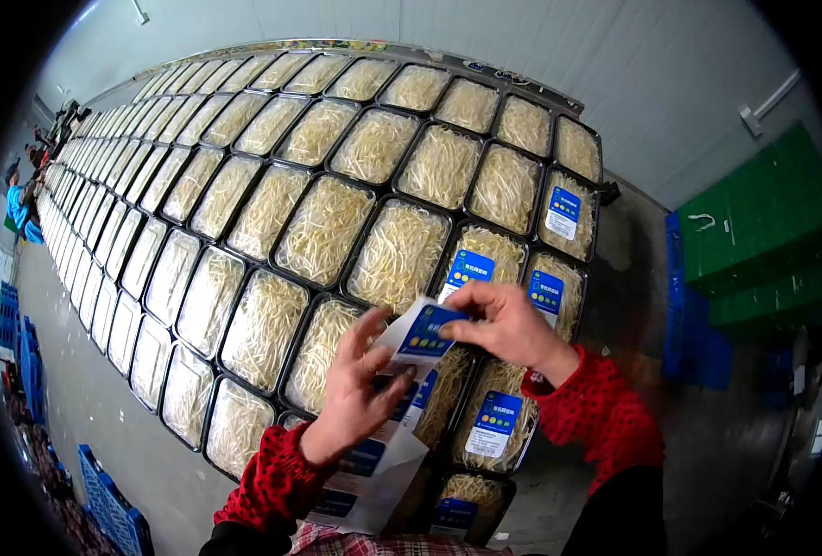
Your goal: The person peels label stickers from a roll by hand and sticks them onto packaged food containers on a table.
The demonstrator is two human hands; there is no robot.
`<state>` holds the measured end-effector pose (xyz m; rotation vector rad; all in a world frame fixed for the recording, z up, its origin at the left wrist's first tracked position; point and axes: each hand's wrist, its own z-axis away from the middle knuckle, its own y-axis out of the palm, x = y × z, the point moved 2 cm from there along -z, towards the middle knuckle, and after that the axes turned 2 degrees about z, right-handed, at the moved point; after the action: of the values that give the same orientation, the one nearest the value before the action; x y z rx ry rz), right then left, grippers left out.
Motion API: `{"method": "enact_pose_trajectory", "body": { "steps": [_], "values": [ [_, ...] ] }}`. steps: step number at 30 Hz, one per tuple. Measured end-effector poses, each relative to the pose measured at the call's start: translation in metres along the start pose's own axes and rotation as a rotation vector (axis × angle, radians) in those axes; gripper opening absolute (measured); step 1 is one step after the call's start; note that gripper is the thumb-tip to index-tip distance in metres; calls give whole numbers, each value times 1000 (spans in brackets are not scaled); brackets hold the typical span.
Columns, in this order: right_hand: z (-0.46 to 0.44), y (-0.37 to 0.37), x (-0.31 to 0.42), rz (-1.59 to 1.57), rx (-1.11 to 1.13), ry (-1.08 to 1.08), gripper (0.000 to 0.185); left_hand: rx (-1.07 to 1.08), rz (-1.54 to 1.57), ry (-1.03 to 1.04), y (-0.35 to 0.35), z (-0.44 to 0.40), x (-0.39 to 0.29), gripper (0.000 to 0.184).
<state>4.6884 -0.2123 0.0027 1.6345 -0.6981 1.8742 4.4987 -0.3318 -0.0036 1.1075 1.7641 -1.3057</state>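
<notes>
So nearest me, a strip of labels [388,463] hangs down in front of plaid cloth [374,545]. The left hand [355,385] has fingers and thumb holding that strip along its upper part. The right hand [511,322] is in a narrow pinch, thumb and finger on the edge of a blue and white label [427,329].

Imo, for a clean peel: keep the left grip firm, draw the label back low and slow, and touch just the edge so the glue stays good.

The label sits right between the hands, touching the right fingertips and just above the left thumb, over the packs. Around the right hand are labelled packs [502,378]; beyond are rows of plain packs [400,250], bean sprouts by the look of them. Way off left, a person in blue [20,206].
</notes>
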Motion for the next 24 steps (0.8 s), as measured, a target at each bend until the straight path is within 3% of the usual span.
{"method": "enact_pose_trajectory", "body": {
  "steps": [1,3,4,7,8,9,10,11,14,15,17,19,20,21,23,24],
  "values": [
    [4,10,-2,-7,2,19,21,-48,-118,87,-3,-4,-2,20],
    [12,25,3,158,-64,-84,22,136,117,-93,-7,-17,-7,17],
    [17,26,14,248,-119,-106,22,134,124,-87,-6,-17,-6,17],
    [11,11,16,322,-196,-157,17,24,285,-506,1,2,7,19],
    [-4,-9,18,258,-276,-120,15,39,238,-483,2,8,6,24],
    [-24,-38,30,232,-396,-272,9,63,204,-527,5,22,23,26],
    [-42,-74,42,209,-471,-99,5,59,294,-566,2,28,27,24],
    [-63,-114,46,283,-543,-197,13,54,385,-605,1,30,29,23],
    [-124,-201,-2,526,-543,-228,33,35,530,-658,-12,17,0,20],
    [-139,-216,-30,595,-509,-201,40,26,528,-654,-12,17,5,20],
    [-161,-231,-68,694,-492,-56,51,22,395,-411,-13,19,14,20],
    [-164,-223,-83,936,-591,-39,57,26,324,-357,-21,9,9,21],
    [-166,-226,-85,835,-533,-1,65,32,314,-338,-24,6,10,21],
    [-160,-211,-68,1105,-616,-58,69,39,306,-326,-27,6,11,22],
    [-144,-183,-35,1327,-672,-60,72,26,368,-360,-30,4,16,23],
    [-139,-161,-27,1205,-603,-182,72,35,382,-357,-32,3,18,23]
  ]
}}
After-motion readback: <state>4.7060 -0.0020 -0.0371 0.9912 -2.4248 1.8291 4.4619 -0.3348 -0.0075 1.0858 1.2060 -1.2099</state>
